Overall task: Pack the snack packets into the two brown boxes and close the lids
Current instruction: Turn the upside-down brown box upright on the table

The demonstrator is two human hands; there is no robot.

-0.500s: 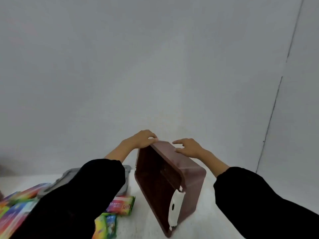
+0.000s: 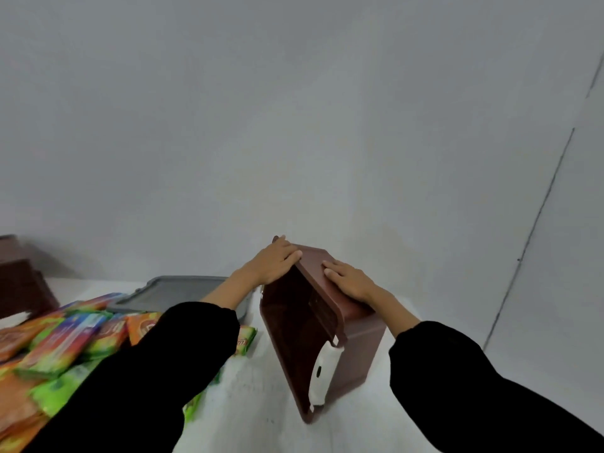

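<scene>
- Two hands on tipped brown box point(image 2: 359, 348): left hand point(image 2: 273, 263) curls over top rim; right hand point(image 2: 349, 282) flat, fingers straight.
- Snack packets point(image 2: 65, 341) at box's 9 o'clock.

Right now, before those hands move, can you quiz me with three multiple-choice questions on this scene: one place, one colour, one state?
1. Where do the snack packets lie relative to the brown box?
A. Inside it
B. Heaped on the table to its left
C. On the table to its right

2. What colour is the latch on the brown box?
A. White
B. Blue
C. Black

3. How does the brown box stand?
A. Upright, lid shut
B. Tipped on its side, open, nothing showing inside
C. Upside down

Answers:
1 B: the heap lies left of the box.
2 A: it shows white against the brown rim.
3 B: the opening faces sideways, with the left hand gripping the upper rim and the right hand flat on the upper wall.
</scene>
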